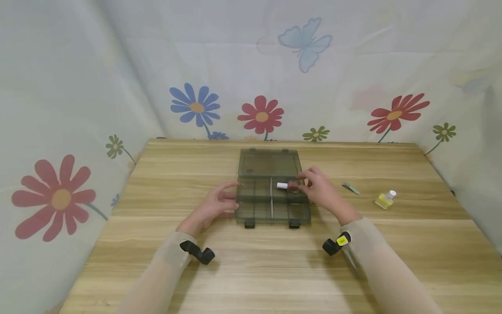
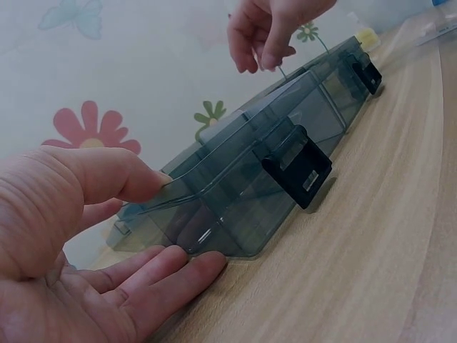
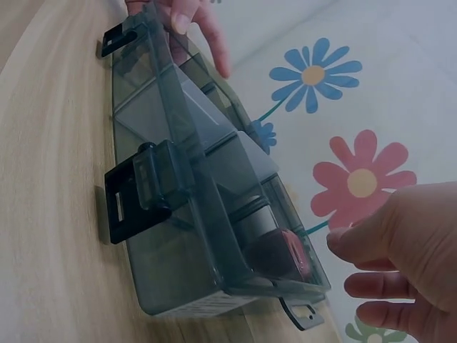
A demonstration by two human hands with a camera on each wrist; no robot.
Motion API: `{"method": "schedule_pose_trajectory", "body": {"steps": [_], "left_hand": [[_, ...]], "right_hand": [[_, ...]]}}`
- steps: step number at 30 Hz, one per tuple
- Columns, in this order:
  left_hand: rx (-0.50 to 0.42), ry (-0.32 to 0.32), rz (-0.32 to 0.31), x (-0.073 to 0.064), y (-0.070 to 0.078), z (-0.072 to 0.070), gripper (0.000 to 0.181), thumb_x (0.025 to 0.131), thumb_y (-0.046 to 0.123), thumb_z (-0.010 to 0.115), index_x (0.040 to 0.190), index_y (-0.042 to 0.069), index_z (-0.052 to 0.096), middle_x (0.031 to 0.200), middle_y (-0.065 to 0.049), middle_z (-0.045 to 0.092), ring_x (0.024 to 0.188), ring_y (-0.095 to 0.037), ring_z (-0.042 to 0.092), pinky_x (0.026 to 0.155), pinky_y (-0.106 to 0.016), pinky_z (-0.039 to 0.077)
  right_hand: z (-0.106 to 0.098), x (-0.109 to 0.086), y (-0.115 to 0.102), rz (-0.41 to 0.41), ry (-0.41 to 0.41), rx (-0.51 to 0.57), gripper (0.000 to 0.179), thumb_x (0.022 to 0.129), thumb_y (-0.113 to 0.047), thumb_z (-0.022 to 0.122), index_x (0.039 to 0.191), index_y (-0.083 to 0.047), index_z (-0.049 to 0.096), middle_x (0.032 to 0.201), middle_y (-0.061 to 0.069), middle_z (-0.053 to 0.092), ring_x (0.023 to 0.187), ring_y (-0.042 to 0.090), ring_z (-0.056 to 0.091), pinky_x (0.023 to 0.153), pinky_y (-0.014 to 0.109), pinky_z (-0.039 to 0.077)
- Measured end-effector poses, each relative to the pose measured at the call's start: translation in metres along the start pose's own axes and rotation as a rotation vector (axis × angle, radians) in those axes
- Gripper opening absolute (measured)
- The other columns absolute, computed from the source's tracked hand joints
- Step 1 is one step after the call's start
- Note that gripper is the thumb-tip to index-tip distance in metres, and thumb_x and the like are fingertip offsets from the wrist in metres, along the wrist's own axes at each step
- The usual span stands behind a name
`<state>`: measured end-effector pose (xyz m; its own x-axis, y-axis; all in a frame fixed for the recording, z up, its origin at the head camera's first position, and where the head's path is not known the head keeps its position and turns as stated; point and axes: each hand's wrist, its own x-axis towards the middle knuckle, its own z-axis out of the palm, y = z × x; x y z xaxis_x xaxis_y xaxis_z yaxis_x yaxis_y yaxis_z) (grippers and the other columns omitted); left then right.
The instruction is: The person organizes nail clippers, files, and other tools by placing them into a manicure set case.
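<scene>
A smoky clear plastic storage box (image 1: 254, 212) lies with its lid (image 1: 268, 162) folded back, away from the person. In its rear right compartment a dark red nail polish bottle (image 1: 292, 187) with a white cap lies on its side. My left hand (image 1: 213, 203) holds the box's left end; in the left wrist view the thumb (image 2: 136, 179) touches the rim and the fingers lie low against the wall. Just beyond the right end hovers my right hand (image 1: 319, 189). The right wrist view shows its loosely bent fingers apart from the bottle (image 3: 278, 255).
To the right on the wooden table (image 1: 412, 244) lie a nail clipper (image 1: 351, 188) and a yellow nail polish bottle (image 1: 385, 200) with a white cap. Two black latches (image 1: 249, 223) hang from the box's front edge. A flowered cloth (image 1: 337, 100) stands behind the table.
</scene>
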<state>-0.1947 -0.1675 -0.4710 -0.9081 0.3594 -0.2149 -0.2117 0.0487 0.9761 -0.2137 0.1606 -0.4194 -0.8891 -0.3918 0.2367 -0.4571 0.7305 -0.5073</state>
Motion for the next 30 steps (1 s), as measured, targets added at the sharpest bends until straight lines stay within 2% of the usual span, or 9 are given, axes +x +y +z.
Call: {"method": "schedule_pose_trajectory", "body": {"steps": [6, 13, 22, 30], "left_hand": [[-0.005, -0.003, -0.001, 0.000, 0.001, 0.001, 0.070, 0.082, -0.001, 0.065, 0.142, 0.017, 0.035, 0.134, -0.026, 0.038, 0.107, -0.036, 0.054, 0.079, -0.046, 0.052], [-0.001, -0.002, 0.004, 0.000, 0.001, 0.001, 0.071, 0.081, -0.003, 0.064, 0.143, 0.016, 0.034, 0.135, -0.027, 0.037, 0.108, -0.038, 0.052, 0.079, -0.046, 0.052], [-0.009, 0.000, -0.009, 0.001, 0.000, 0.002, 0.070, 0.082, -0.002, 0.065, 0.142, 0.018, 0.036, 0.136, -0.025, 0.037, 0.110, -0.037, 0.050, 0.078, -0.046, 0.052], [-0.013, -0.003, 0.002, 0.001, -0.001, 0.001, 0.070, 0.082, -0.002, 0.065, 0.142, 0.018, 0.036, 0.135, -0.025, 0.038, 0.111, -0.038, 0.050, 0.078, -0.047, 0.052]], "right_hand": [[-0.009, -0.008, 0.006, 0.051, 0.002, 0.054, 0.026, 0.084, -0.002, 0.066, 0.109, 0.001, 0.063, 0.103, 0.016, 0.054, 0.081, 0.024, 0.053, 0.062, 0.034, 0.046], [-0.021, -0.019, 0.012, 0.045, 0.061, 0.050, 0.028, 0.083, -0.001, 0.067, 0.110, 0.003, 0.061, 0.103, 0.017, 0.056, 0.084, 0.029, 0.057, 0.065, 0.040, 0.049], [-0.036, -0.035, 0.026, 0.087, 0.079, 0.094, 0.030, 0.085, 0.001, 0.064, 0.114, 0.005, 0.057, 0.103, 0.021, 0.056, 0.085, 0.030, 0.057, 0.065, 0.039, 0.047], [-0.045, -0.051, 0.039, 0.116, 0.116, 0.054, 0.029, 0.085, -0.001, 0.064, 0.113, 0.004, 0.058, 0.103, 0.020, 0.058, 0.083, 0.027, 0.058, 0.065, 0.038, 0.047]]}}
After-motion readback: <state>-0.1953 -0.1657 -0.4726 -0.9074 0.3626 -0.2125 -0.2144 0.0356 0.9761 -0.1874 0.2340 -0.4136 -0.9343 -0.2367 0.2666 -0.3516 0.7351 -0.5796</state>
